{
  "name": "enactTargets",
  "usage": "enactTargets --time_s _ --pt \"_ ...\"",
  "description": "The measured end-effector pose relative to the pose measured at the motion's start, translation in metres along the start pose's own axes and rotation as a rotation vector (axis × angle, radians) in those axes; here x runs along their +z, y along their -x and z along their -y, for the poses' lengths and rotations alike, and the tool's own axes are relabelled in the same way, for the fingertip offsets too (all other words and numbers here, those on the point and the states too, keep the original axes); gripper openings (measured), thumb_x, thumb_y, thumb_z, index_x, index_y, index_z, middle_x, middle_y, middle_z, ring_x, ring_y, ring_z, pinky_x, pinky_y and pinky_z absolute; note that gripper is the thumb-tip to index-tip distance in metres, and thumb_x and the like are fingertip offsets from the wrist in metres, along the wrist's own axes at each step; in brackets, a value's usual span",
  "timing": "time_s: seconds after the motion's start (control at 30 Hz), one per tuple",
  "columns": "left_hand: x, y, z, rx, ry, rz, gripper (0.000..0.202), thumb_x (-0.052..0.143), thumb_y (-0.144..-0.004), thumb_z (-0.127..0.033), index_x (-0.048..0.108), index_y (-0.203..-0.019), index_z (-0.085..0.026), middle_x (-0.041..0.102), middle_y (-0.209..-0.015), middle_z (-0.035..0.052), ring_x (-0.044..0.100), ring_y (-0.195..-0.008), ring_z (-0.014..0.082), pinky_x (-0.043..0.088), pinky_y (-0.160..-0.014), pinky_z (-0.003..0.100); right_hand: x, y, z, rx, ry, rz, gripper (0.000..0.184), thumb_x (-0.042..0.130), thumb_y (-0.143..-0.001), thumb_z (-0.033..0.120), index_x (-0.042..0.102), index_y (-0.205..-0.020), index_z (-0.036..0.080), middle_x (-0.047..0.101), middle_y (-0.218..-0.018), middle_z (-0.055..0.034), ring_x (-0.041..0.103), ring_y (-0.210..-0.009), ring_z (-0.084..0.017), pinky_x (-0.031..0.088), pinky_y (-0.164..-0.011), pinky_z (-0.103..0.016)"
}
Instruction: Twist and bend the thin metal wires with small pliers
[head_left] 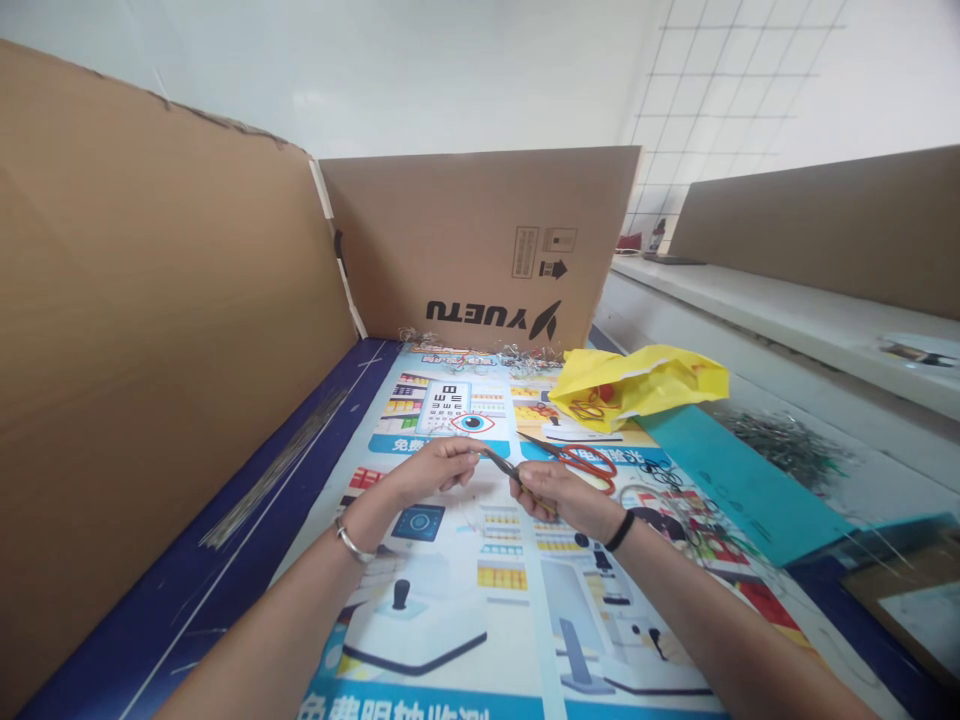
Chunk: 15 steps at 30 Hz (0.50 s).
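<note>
My right hand [553, 488] is wrapped round a pair of pliers [504, 465] with dark jaws and a bit of yellow handle showing. The jaws point left toward my left hand [441, 466], whose thumb and fingers are pinched together. A thin wire, hard to see, is held there at the tips of the jaws. Just beyond my right hand lie scissors [592, 466] with orange-red handles, blades pointing left. Beside them are several dark wire loops [660, 472]. Both hands are above a printed poster sheet [517, 600].
Cardboard panels stand at the left [165, 300] and back [465, 240]. A bundle of straight wires [274, 470] lies left. Wire scraps [525, 356] lie at the back. Right are a yellow plastic bag [667, 378], a teal sheet [739, 485] and a heap of wire pieces [787, 447].
</note>
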<state>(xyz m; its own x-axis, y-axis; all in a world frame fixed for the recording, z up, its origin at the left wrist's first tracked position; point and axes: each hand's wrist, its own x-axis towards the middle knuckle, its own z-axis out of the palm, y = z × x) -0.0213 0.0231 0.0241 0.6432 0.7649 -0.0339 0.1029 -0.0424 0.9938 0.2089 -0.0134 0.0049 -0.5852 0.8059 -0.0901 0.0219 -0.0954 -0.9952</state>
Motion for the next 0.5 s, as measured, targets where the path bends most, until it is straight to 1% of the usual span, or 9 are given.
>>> enactTargets --time_s 0.13,0.23,0.3,0.37,0.43,0.5 --pt "0.001 0.0003 -0.0005 -0.007 0.036 0.008 0.039 0.056 -0.077 -0.039 0.06 -0.107 -0.015 0.045 -0.054 -0.0047 0.029 -0.041 0.0028 0.018 -0.041 0.018 0.002 -0.0007 0.0001 0.012 0.044 -0.037 0.038 0.048 -0.081 0.052 0.055 -0.08 0.015 0.043 -0.057 0.0049 0.03 -0.043 -0.003 0.017 -0.04 -0.019" --pt "0.0016 0.0003 -0.0003 -0.027 0.082 -0.017 0.037 0.056 -0.076 -0.037 0.061 -0.105 -0.015 0.044 -0.051 -0.0053 0.027 -0.04 0.0027 0.016 -0.04 0.018 0.004 -0.0015 0.0005 0.009 0.1 -0.074 0.04 0.049 -0.079 0.055 0.053 -0.078 0.016 0.037 -0.054 0.0069 0.025 -0.041 -0.004 0.015 -0.039 -0.019" --pt "0.002 0.0004 -0.0001 -0.047 0.114 -0.034 0.036 0.057 -0.076 -0.035 0.062 -0.104 -0.015 0.045 -0.05 -0.0053 0.027 -0.039 0.0026 0.015 -0.039 0.018 0.0051 -0.0023 0.0012 -0.022 0.174 -0.094 0.039 0.048 -0.079 0.056 0.052 -0.077 0.017 0.033 -0.052 0.0078 0.023 -0.042 -0.004 0.015 -0.04 -0.02" --pt "0.002 0.0005 0.0003 -0.067 0.144 -0.043 0.035 0.058 -0.075 -0.034 0.062 -0.103 -0.014 0.045 -0.05 -0.0053 0.026 -0.038 0.0022 0.013 -0.039 0.018 0.0057 -0.0031 0.002 -0.085 0.303 -0.129 0.038 0.046 -0.08 0.055 0.051 -0.075 0.017 0.033 -0.053 0.0071 0.026 -0.044 -0.006 0.02 -0.042 -0.02" --pt "0.0016 0.0006 0.0008 -0.081 0.168 -0.049 0.033 0.058 -0.075 -0.033 0.063 -0.101 -0.014 0.046 -0.05 -0.0052 0.025 -0.037 0.0016 0.013 -0.038 0.017 0.0056 -0.004 0.0022 -0.167 0.457 -0.18 0.036 0.045 -0.082 0.052 0.05 -0.072 0.018 0.037 -0.058 0.0052 0.032 -0.05 -0.007 0.026 -0.047 -0.021" --pt "0.0006 0.0007 0.0015 -0.088 0.184 -0.049 0.031 0.058 -0.075 -0.032 0.063 -0.099 -0.013 0.047 -0.05 -0.0053 0.024 -0.035 0.0011 0.012 -0.037 0.017 0.0051 -0.0049 0.0014 -0.227 0.584 -0.22 0.035 0.043 -0.084 0.05 0.049 -0.069 0.018 0.04 -0.062 0.0035 0.037 -0.057 -0.009 0.03 -0.052 -0.022"
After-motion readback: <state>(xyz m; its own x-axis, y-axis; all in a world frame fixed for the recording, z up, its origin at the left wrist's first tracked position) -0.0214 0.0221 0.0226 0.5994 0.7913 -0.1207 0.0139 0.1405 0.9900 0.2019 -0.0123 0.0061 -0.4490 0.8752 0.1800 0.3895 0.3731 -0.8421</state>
